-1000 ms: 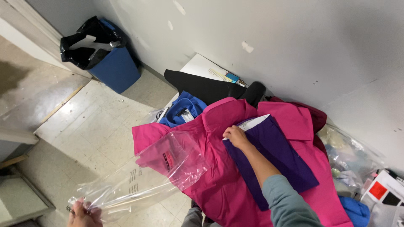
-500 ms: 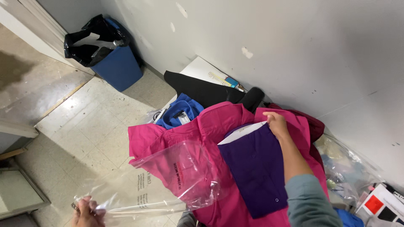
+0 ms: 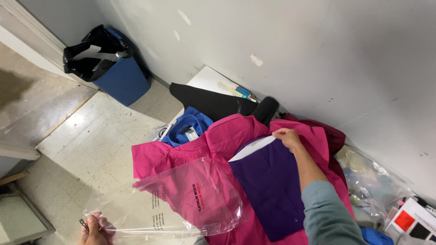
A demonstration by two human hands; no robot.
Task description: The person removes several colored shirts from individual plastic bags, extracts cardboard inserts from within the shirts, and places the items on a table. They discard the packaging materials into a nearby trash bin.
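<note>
My left hand has its fingers clenched on the plastic bag; right hand pinches the purple shirt collar, pink shirt underneath.

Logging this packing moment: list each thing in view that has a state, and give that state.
left hand: pinching the clear bag's corner
right hand: gripping the purple shirt's top edge
clear plastic bag: empty, lying over the pink shirt
purple shirt: folded, on the pink shirt
pink shirt: spread out
blue bin: open, black liner in it
</note>
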